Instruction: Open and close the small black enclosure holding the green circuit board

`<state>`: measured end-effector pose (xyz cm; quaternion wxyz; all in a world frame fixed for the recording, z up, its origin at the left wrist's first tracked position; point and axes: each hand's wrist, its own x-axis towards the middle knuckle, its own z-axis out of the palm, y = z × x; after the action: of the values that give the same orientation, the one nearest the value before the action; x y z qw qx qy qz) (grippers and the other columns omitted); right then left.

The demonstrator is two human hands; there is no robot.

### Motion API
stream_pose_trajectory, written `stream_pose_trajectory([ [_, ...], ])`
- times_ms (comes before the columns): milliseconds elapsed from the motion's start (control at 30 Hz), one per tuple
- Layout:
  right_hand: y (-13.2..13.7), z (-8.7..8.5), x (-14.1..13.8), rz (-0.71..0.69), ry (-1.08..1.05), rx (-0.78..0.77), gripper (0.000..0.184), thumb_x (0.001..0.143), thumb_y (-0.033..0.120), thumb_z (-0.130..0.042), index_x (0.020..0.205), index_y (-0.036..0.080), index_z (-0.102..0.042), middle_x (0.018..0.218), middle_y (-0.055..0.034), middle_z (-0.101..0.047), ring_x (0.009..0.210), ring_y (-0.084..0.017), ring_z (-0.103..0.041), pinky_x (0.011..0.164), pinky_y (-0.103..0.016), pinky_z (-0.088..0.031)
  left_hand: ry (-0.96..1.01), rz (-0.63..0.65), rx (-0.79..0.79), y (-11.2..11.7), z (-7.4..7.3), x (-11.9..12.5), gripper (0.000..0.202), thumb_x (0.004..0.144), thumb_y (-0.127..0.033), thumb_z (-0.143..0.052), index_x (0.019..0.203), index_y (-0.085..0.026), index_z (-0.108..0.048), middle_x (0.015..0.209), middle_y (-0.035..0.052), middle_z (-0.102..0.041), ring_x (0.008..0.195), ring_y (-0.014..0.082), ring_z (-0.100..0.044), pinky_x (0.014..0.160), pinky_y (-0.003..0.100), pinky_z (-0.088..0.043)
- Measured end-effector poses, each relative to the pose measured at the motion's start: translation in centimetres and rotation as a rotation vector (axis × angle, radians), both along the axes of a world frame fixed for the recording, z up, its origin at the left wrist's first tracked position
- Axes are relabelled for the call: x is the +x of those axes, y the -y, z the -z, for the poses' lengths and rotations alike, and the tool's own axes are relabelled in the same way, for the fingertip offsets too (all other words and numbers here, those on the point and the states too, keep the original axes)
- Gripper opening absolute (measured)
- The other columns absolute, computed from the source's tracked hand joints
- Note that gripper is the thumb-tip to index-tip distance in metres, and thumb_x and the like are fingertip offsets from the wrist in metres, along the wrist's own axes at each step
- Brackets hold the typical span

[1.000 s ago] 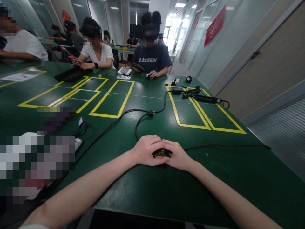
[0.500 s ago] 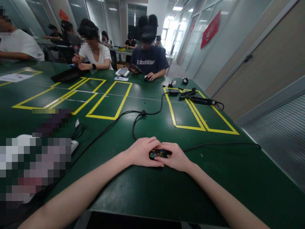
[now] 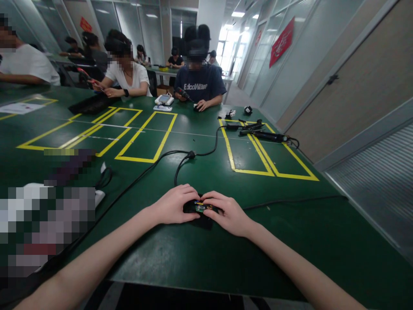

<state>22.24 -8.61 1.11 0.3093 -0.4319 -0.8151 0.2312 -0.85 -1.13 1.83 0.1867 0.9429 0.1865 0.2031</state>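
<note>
A small black device with an open circuit board [image 3: 200,208] lies on the green table [image 3: 206,254] just in front of me. My left hand [image 3: 174,204] grips its left end with curled fingers. My right hand [image 3: 226,212] grips its right end, fingers bent over the board. A black cable [image 3: 180,161] runs from the device up the table.
Yellow tape rectangles [image 3: 146,133] mark the tabletop. Black tools and cables [image 3: 261,131] lie at the far right. A white object [image 3: 97,197] with a cord sits to my left. Several people [image 3: 200,82] work at the far side. A wall and door are on the right.
Both hands and the device have shifted slightly left and nearer together on the table; more of the black casing shows under the board.
</note>
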Motion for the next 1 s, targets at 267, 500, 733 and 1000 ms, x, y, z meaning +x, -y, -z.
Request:
stream_pose_trajectory([
  [267,-0.3,1.0,-0.4,0.071,0.047,0.020,0.018,0.096,0.027,-0.067,0.111,0.023,-0.075,0.118,-0.0080,-0.074,0.102,-0.023,-0.074,0.088,-0.036,-0.061,0.085,-0.031,-0.020,0.1,0.9,0.1,0.028,0.085,-0.029,-0.078,0.109,-0.019,-0.069,0.111,0.0074,-0.074,0.103,0.0231,-0.067,0.092,0.037,-0.055],
  [500,-1.7,2.1,-0.4,0.146,0.025,0.113,0.017,0.092,0.030,-0.072,0.108,0.024,-0.074,0.109,-0.0075,-0.075,0.096,-0.022,-0.074,0.083,-0.035,-0.061,0.127,-0.052,-0.040,-0.3,0.6,0.0,0.030,0.090,-0.032,-0.073,0.117,-0.020,-0.069,0.113,0.0088,-0.074,0.106,0.0233,-0.069,0.094,0.038,-0.057],
  [733,-1.5,2.1,-0.5,0.125,0.074,0.131,0.035,0.085,0.030,-0.078,0.119,0.025,-0.072,0.114,-0.0072,-0.074,0.098,-0.023,-0.074,0.083,-0.035,-0.062,0.187,-0.049,-0.046,-0.3,0.7,-0.3,0.021,0.094,-0.021,-0.063,0.113,-0.019,-0.072,0.110,0.0084,-0.075,0.103,0.0213,-0.069,0.091,0.036,-0.059],
  [1000,-1.8,1.8,0.0,0.123,0.101,0.110,0.036,0.085,0.027,-0.078,0.120,0.025,-0.072,0.114,-0.0072,-0.073,0.091,-0.022,-0.074,0.078,-0.035,-0.063,0.190,-0.107,0.008,-0.7,1.2,-0.4,0.015,0.097,-0.019,-0.059,0.099,-0.019,-0.074,0.102,0.0070,-0.074,0.100,0.0204,-0.066,0.086,0.033,-0.058],
])
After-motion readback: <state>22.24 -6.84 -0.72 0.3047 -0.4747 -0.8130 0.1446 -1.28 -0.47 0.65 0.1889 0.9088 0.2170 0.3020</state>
